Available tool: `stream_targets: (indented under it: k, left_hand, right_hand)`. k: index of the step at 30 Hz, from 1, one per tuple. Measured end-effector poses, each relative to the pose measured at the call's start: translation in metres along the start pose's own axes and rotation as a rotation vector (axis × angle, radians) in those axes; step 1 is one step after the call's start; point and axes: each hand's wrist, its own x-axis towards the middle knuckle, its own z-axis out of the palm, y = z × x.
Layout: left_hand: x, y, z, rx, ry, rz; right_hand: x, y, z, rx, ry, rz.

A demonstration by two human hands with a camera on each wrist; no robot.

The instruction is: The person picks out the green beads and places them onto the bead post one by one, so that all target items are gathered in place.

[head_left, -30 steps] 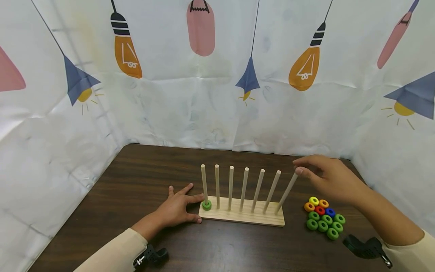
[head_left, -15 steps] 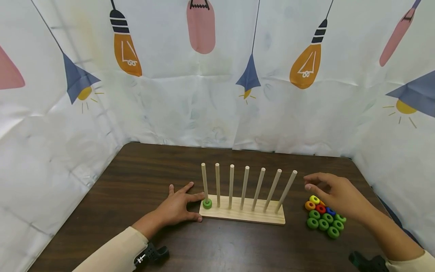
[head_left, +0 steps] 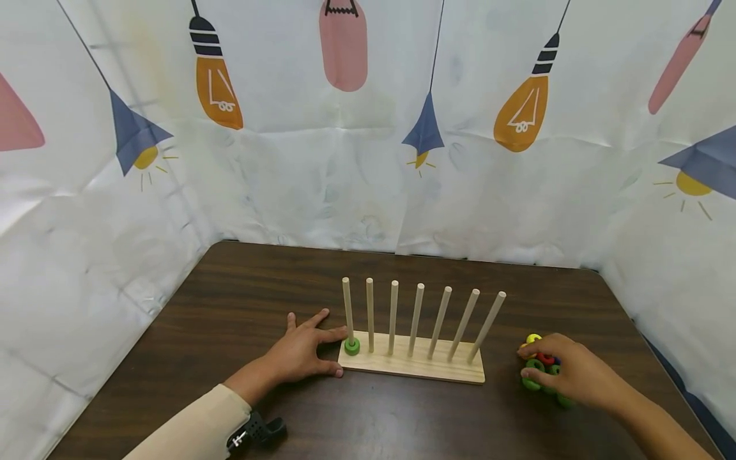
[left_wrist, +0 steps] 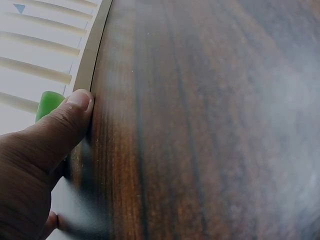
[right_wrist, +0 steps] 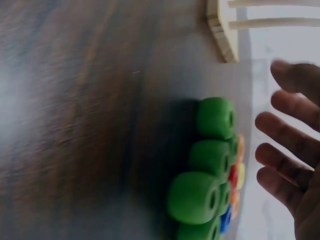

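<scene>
Peg board (head_left: 411, 365): we see seven wooden pegs (head_left: 416, 313) rising from its base, on the dark table (head_left: 276, 281).
Left hand (head_left: 299, 353): we see it at the peg board's left end, fingers spread, thumb touching the base.
Green ring (head_left: 352, 347): we find it round the leftmost peg, down at the peg board's base.
Loose rings (right_wrist: 192, 197): right of the peg board, we make out green, red, yellow, orange and blue.
Right hand (head_left: 575, 370): right of the peg board, we see it above the loose rings, thumb and fingers parted.
Backdrop (head_left: 276, 191): we see white cloth behind the peg board.
</scene>
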Motion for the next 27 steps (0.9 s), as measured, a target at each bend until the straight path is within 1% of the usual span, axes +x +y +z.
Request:
stream_targets:
  k: [3,6,9,14,22,24,27]
  left_hand:
    - [0.000,0.001,0.000,0.006,-0.002,-0.001]
    - [0.000,0.001,0.000,0.009,-0.004,0.000]
    - [0.000,0.001,0.000,0.011,-0.006,-0.001]
    - [0.000,0.000,0.000,0.004,-0.007,-0.005]
    - [0.000,-0.001,-0.001,0.004,-0.005,-0.002]
    - [0.000,-0.001,-0.001,0.000,-0.006,-0.002]
    - [0.001,-0.001,-0.001,-0.003,-0.008,-0.001]
  right_hand:
    - [-0.008,0.007,0.006,-0.030,-0.005,-0.069]
    - [-0.013,0.014,0.010,-0.059,-0.016,-0.134]
    - [-0.015,0.018,0.013,-0.088,-0.023,-0.170]
    - [-0.016,0.019,0.017,-0.135,-0.017,-0.184]
    - [-0.015,0.020,0.020,-0.168,0.000,-0.194]
    - [-0.014,0.020,0.020,-0.171,0.002,-0.186]
    - [-0.013,0.018,0.019,-0.173,0.006,-0.153]
